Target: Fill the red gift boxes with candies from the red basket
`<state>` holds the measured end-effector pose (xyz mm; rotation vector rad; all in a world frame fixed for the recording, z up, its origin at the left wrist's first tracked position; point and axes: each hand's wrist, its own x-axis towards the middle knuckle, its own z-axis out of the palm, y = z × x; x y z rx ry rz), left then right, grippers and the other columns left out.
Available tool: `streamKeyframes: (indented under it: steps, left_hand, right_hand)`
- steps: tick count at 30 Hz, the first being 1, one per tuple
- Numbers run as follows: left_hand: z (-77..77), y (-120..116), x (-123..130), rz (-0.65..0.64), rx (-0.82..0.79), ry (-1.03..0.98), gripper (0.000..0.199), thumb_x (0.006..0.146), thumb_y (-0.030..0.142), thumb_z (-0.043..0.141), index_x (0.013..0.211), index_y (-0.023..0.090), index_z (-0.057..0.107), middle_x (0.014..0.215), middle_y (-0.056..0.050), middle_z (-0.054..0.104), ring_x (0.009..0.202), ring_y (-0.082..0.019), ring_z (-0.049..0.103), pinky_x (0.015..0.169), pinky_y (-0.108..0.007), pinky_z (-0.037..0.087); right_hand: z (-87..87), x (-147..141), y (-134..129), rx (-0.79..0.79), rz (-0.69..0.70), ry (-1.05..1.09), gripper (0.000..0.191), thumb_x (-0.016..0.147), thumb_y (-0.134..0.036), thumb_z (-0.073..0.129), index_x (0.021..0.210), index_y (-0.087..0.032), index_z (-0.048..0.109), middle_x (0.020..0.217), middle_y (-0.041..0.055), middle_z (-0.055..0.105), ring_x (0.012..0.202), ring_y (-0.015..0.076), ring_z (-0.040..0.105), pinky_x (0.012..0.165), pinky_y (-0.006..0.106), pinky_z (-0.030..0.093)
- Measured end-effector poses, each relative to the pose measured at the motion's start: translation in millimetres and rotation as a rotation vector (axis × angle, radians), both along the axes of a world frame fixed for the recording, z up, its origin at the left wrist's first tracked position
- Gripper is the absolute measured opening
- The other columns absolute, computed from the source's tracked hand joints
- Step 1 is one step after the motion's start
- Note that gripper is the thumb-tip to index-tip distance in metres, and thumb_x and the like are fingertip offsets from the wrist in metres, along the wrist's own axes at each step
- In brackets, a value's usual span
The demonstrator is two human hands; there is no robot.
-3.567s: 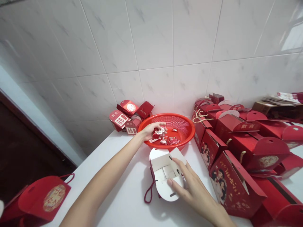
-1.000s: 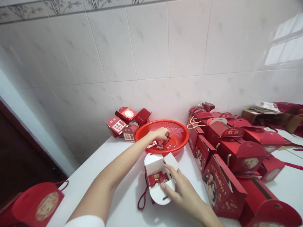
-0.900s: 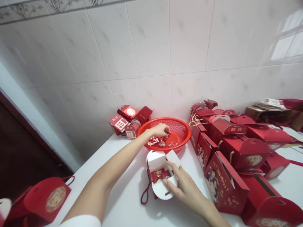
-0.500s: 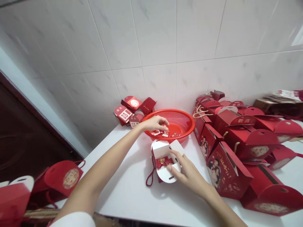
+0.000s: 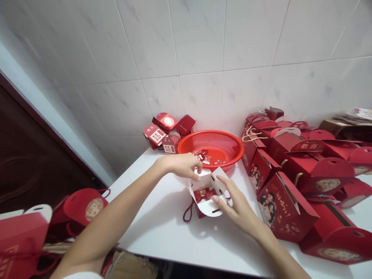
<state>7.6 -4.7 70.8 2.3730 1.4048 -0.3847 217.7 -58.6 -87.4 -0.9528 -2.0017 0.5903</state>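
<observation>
A small red gift box (image 5: pixel 209 209) with a white inside stands with its flaps up on the white table (image 5: pixel 157 228). Red-wrapped candies (image 5: pixel 204 193) lie in it, and a dark red cord loop hangs at its left. My right hand (image 5: pixel 236 205) grips the box's right side, thumb on the front flap and fingers by the back right flap. Above the box's back left flap is my left hand (image 5: pixel 183 165), fingers curled down; whatever is in them is hidden. Just behind, a red plastic basket (image 5: pixel 229 141) holds more small wrapped packets (image 5: pixel 205 159).
Many red gift boxes (image 5: pixel 286 209) crowd the table's right side. Several small boxes (image 5: pixel 170 143) are piled at the back left against the tiled wall (image 5: pixel 200 93). More red boxes (image 5: pixel 83 207) sit at the lower left, near the table's edge.
My left hand has come out of the basket, moving toward me to the gift box. My right hand stays at the box. The view has shifted slightly.
</observation>
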Motion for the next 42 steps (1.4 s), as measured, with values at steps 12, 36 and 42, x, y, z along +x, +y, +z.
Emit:
streamKeyframes:
  steps: [12, 36, 42]
  left_hand:
    - [-28.2, -2, -50, 0.042, -0.193, -0.276, 0.042, 0.077, 0.043, 0.072, 0.11, 0.019, 0.067, 0.114, -0.007, 0.069, 0.103, -0.024, 0.065, 0.08, -0.028, 0.049]
    - [-47.4, -23, -10, 0.072, -0.119, -0.467, 0.049, 0.068, 0.035, 0.08, 0.108, 0.018, 0.057, 0.072, 0.004, 0.056, 0.065, -0.017, 0.056, 0.055, -0.025, 0.038]
    - [-47.5, -26, -7, -0.109, -0.147, -0.425, 0.028, 0.078, 0.041, 0.073, 0.093, 0.019, 0.063, 0.092, -0.002, 0.065, 0.083, -0.019, 0.059, 0.068, -0.026, 0.041]
  right_hand:
    - [1.7, 8, 1, 0.207, 0.059, 0.011, 0.07, 0.091, -0.047, 0.065, 0.151, -0.027, 0.034, 0.152, 0.0126, 0.046, 0.138, 0.0302, 0.047, 0.112, 0.048, 0.042]
    - [0.2, -4, -2, 0.124, -0.06, 0.119, 0.03, 0.097, -0.034, 0.058, 0.125, -0.022, 0.057, 0.118, 0.0115, 0.069, 0.109, 0.0257, 0.067, 0.094, 0.041, 0.056]
    - [-1.7, -5, 1, 0.079, -0.073, 0.136, 0.028, 0.094, -0.032, 0.059, 0.121, -0.022, 0.058, 0.117, 0.0103, 0.068, 0.105, 0.0248, 0.068, 0.091, 0.04, 0.057]
